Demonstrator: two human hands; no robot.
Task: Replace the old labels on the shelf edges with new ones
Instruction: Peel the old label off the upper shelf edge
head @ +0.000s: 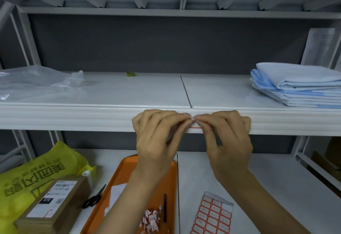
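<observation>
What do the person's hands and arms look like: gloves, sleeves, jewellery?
Both bare. No glove on the left hand or the right hand, and no ring, watch or band visible. The left forearm and right forearm are uncovered down to the frame's bottom edge; no sleeve shows.

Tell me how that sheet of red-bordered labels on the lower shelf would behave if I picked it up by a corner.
The label sheet would probably droop, since it looks paper-thin. It seems light, so a push would likely slide it across the smooth lower shelf. Its upper right corner, where labels are gone, looks lifted and might curl or crease.
</observation>
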